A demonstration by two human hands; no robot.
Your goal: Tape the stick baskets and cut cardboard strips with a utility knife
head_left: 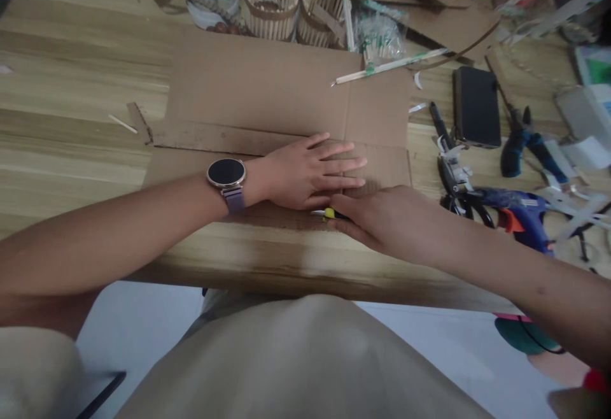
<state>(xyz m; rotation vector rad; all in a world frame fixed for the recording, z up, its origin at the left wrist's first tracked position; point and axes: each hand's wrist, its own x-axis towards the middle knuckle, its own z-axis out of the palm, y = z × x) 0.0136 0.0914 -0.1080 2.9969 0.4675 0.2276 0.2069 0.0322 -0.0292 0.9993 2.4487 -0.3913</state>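
Note:
My left hand [310, 174] lies flat with fingers spread on a piece of brown cardboard [258, 88]. A watch with a dark round face [226, 172] is on that wrist. Close beside its little finger, my right hand [372, 215] is closed around a utility knife [329, 213] with a yellow and black body. The knife's pale blade points left, low over the near part of the cardboard; I cannot tell whether it cuts in. A crease and a narrow raised strip run across the sheet above my left hand.
Behind the cardboard stand two round stick baskets [271, 5] and a bag of sticks [379, 30]. Joined sticks [391, 67] overlap the sheet. On the right lie a black box [476, 107], pliers [525, 145] and a blue glue gun [522, 209]. The table's front edge is near my body.

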